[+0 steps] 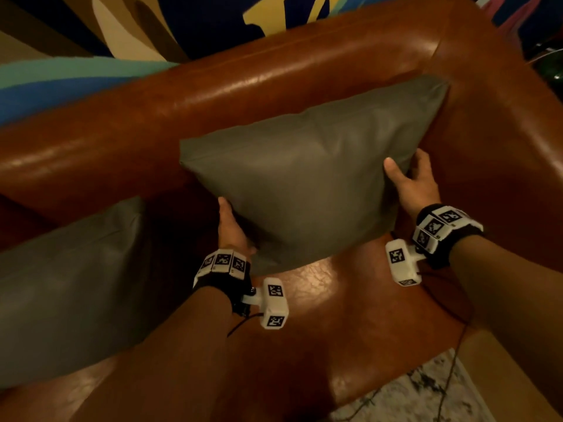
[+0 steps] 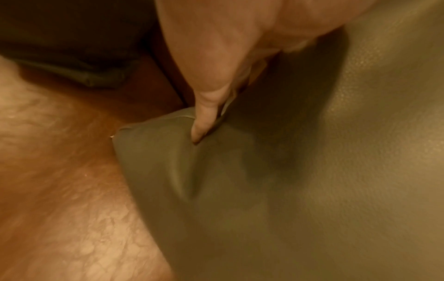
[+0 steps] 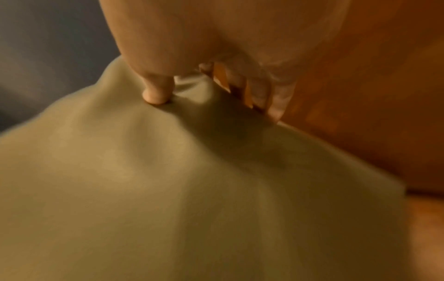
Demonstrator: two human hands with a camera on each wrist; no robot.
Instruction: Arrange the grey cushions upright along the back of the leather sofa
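Note:
A grey cushion (image 1: 307, 178) leans tilted against the back of the brown leather sofa (image 1: 213, 95), near its right corner. My left hand (image 1: 233, 229) grips the cushion's lower left edge, thumb on its front face. My right hand (image 1: 414, 181) grips its right edge, thumb in front and fingers behind. In the left wrist view my left hand (image 2: 211, 98) presses a thumb into the grey cushion (image 2: 288, 190) by its corner. The right wrist view shows my right hand (image 3: 192, 89) pinching the grey cushion (image 3: 168, 190). A second grey cushion (image 1: 67, 287) lies slanted at the left of the seat.
The sofa's right armrest (image 1: 499, 141) stands close behind my right hand. Bare seat leather (image 1: 320, 300) shows below the held cushion. A pale patterned rug (image 1: 411, 397) lies by the sofa's front edge. A colourful painted wall (image 1: 152, 32) rises behind the sofa.

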